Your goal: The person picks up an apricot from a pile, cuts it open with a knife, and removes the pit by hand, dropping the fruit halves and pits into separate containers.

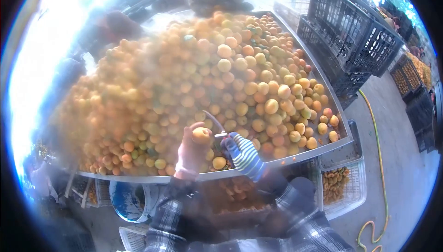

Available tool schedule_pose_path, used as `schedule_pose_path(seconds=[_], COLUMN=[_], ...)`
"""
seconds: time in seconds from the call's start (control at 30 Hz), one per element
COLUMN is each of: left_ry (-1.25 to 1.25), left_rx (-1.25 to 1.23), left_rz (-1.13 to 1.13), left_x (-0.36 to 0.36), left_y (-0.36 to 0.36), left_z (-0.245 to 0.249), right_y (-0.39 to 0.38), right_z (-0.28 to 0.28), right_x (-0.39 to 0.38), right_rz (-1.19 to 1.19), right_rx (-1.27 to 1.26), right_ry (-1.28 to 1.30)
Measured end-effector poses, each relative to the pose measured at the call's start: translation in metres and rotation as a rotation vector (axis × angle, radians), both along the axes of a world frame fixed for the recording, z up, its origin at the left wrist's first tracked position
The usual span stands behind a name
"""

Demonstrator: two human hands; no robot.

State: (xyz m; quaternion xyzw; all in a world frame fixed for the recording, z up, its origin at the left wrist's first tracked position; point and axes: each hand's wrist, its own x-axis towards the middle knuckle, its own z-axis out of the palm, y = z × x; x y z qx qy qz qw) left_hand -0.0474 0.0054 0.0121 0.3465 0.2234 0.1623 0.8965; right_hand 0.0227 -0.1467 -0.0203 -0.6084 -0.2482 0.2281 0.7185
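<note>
An apricot (200,135) sits in my left hand (188,156), its fingers wrapped round the fruit near the table's front edge. My right hand (247,155), in a blue-and-white striped glove, is closed round the handle of a small curved knife (215,122). The blade points up and left, just right of the held apricot. Beyond both hands spreads a large heap of apricots (251,88), orange to yellow-green, on a metal-rimmed table (318,152). Haze blurs the heap's left side.
Stacked black crates (350,33) stand at the right. Below the table are a white basket (357,192) holding apricot pieces, a blue-and-white bucket (127,201) and a brown container (240,206) by my lap. A yellow-green hose (379,155) runs along the floor. Blurred people are across the table.
</note>
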Motion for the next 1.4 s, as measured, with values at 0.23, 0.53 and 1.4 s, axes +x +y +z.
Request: schedule_pose_path(seconds=[0.23,0.53,1.4], left_ry=[-0.015,-0.014,-0.011], left_rx=[0.015,0.024,-0.104], left_rz=[-0.113,-0.047,-0.024], left_x=[-0.002,0.003,0.017], left_y=[-0.026,-0.045,-0.013], left_z=[-0.030,-0.021,-0.042], right_y=[-0.008,-0.010,-0.002], right_z=[0.008,0.022,0.027], right_x=[-0.001,-0.009,-0.003], right_rz=[-0.066,-0.151,0.305], right_rx=[-0.244,-0.607,-0.179], right_ry=[-0.370,-0.641,0.504])
